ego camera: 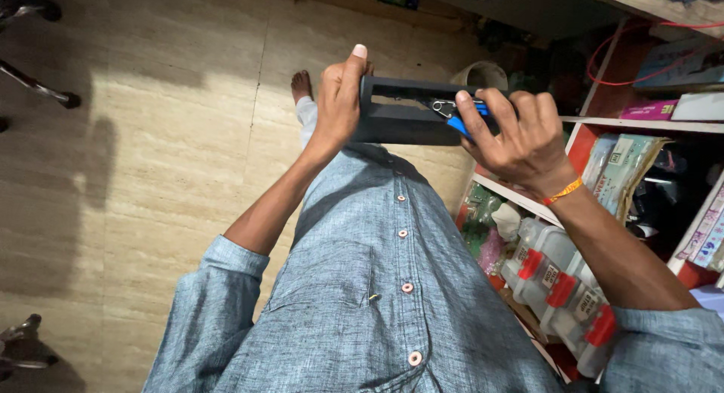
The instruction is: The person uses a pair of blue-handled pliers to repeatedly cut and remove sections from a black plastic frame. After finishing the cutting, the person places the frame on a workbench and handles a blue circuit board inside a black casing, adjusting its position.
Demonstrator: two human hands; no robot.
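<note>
Floor [151, 136]: pale, streaked stone tiles, filling the left half of the view. Dark metal chair or stand legs [38, 87] show at the upper left edge, more at the lower left corner.

Bare foot [302, 84]: the person's own, on the floor just beyond the left hand.

Shirt [377, 287]: blue-grey woven cloth with a row of small pinkish buttons, sleeves rolled to the elbow, filling the lower middle.

Left hand [338, 99]: raised in front of the body, fingers closed around the left end of the black case, thumb stretched upright along its end edge.

Black case [400, 110]: long, narrow, rectangular box of black plastic, held level between both hands above the floor, in front of the chest. Its upper face is open as a long slot.

Blue-handled tool [456, 115]: small metal-tipped tool with blue grips, lying in the right part of the slot, partly hidden under the right hand; its exact kind cannot be told.

Right hand [513, 133]: fingers curled over the right end of the case and over the tool, gripping both. An orange thread band [564, 189] sits on the wrist.

Shelves [641, 123]: red-and-white unit at the right edge, holding packets and flat boxes.

Clear plastic boxes [562, 287]: stacked low beside the shelves, with red latches, just under the right forearm.
</note>
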